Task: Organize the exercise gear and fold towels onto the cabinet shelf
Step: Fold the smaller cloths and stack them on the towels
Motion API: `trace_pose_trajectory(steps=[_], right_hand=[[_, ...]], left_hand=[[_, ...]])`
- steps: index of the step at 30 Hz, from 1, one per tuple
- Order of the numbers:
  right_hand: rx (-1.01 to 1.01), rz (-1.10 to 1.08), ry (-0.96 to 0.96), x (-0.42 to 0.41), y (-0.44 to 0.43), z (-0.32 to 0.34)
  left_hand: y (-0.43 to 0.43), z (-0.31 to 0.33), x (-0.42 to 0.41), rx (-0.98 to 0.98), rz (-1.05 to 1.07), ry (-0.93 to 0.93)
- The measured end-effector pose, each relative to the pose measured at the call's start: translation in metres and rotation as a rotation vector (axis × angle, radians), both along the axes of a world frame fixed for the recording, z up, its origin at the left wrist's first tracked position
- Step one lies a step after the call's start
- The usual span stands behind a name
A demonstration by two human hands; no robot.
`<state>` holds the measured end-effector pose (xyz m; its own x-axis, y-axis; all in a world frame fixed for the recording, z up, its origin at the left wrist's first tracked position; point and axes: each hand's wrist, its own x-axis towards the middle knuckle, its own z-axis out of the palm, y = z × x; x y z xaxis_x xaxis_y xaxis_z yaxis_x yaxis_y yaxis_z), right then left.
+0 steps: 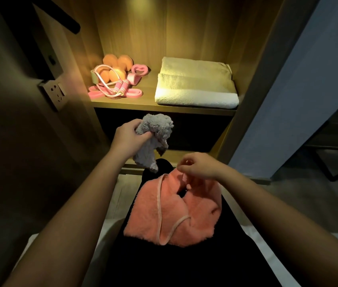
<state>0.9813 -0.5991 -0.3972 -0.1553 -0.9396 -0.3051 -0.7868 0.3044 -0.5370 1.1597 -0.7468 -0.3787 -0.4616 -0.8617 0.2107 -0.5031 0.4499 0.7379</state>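
On the lit shelf point(147, 104), left side: two orange dumbbells point(118, 74), one pink-handled rope point(120, 88) coiled against them, one flat pink band point(135, 92) under the rope, and one pink puller point(140, 69) with a heart-shaped grip. Right side: one white towel point(195, 85), folded, lying flat, apart from the gear. Off the shelf: two small towels. The grey towel point(155, 131) hangs bunched in front of the dark compartment below the shelf. The pink towel point(174, 214) lies crumpled on the person's black-clad lap point(164, 262). A socket point(54, 94) sits on the panel to the left.

The left hand point(128, 137) is raised below the shelf edge, palm turned away, with fingers curled tightly round the grey towel's upper part; the rest dangles free. The right hand point(199, 165) is lower, over the lap, with thumb and fingertips drawn together in a pinch on the pink towel's top edge. Both forearms are bare and reach forward.
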Motion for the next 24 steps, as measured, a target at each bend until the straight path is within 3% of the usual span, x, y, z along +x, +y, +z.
trace_pose_trajectory(steps=[2,6,7,12,15,20,24], right_hand=[[0.029,0.096,0.099,-0.001,0.002,-0.003],[0.283,0.343,0.366,0.003,0.007,-0.002],[0.340,0.331,0.363,0.005,0.006,0.005],[0.746,0.175,-0.018,0.005,0.004,0.031],[0.663,0.137,-0.107,-0.009,0.006,0.039],[0.226,0.146,-0.067,-0.026,-0.007,0.027],[0.396,0.360,-0.165,-0.015,-0.007,0.001]], left_hand=[[0.000,-0.001,-0.001,0.019,0.021,0.025],[-0.002,0.001,-0.005,0.045,0.010,0.058],[-0.003,0.002,-0.006,0.046,0.000,0.061],[-0.003,0.009,-0.013,0.084,-0.072,0.090],[-0.004,0.010,-0.019,0.074,-0.110,0.106],[-0.011,0.001,-0.027,0.084,-0.087,0.104],[-0.017,-0.011,-0.032,0.112,-0.067,0.082]])
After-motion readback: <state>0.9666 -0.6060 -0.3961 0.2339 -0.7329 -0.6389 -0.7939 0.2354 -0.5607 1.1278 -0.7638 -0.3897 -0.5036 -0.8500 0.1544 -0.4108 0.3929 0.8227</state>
